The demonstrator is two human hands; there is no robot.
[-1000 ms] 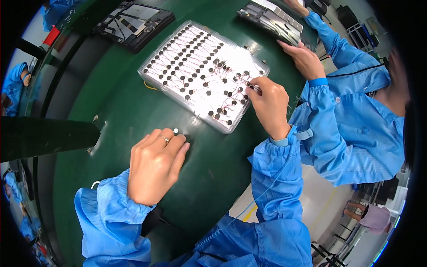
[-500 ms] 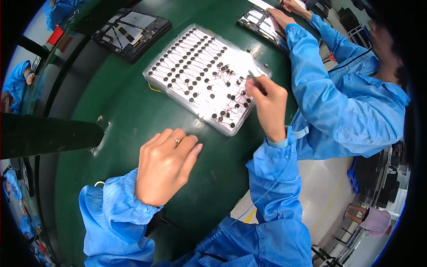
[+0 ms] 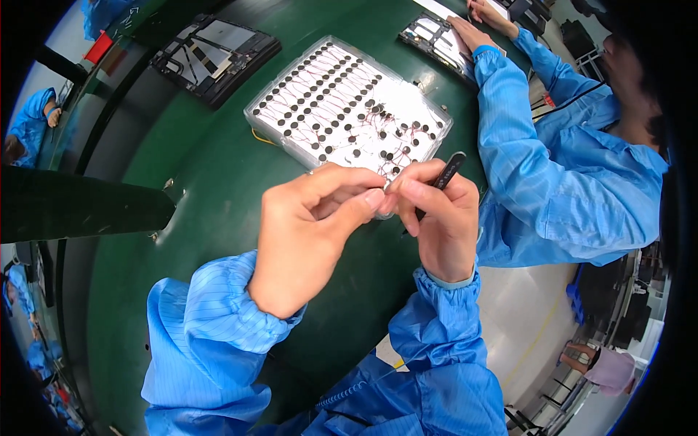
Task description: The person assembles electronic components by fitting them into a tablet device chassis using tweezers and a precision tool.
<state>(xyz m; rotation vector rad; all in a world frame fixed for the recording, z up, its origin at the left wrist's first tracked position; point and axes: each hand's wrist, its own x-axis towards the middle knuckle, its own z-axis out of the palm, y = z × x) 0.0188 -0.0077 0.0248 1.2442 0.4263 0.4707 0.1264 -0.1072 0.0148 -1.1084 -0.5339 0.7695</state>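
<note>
My left hand point(image 3: 309, 225) and my right hand point(image 3: 447, 221) meet at the fingertips over the near edge of a clear plastic tray point(image 3: 257, 123). Both pinch at a tiny pale piece point(image 3: 386, 187), mostly hidden by the fingers. A pair of black tweezers point(image 3: 448, 171) lies across my right hand, its rear end sticking up past the fingers. Small round black discs point(image 3: 320, 96) with thin red wires stand in rows on the tray's white surface at left; at right they lie scattered.
An opened flat electronic device point(image 3: 214, 54) sits on the green table point(image 3: 200, 152) at the far left. At the far right a co-worker in a blue smock point(image 3: 538, 171) handles a similar device point(image 3: 436, 42). A dark post point(image 3: 87, 207) juts in from the left.
My right hand has drawn back from the tray toward me, tweezers now turned back in the hand. My left hand has risen off the table to meet it, its fingers now pinching.
</note>
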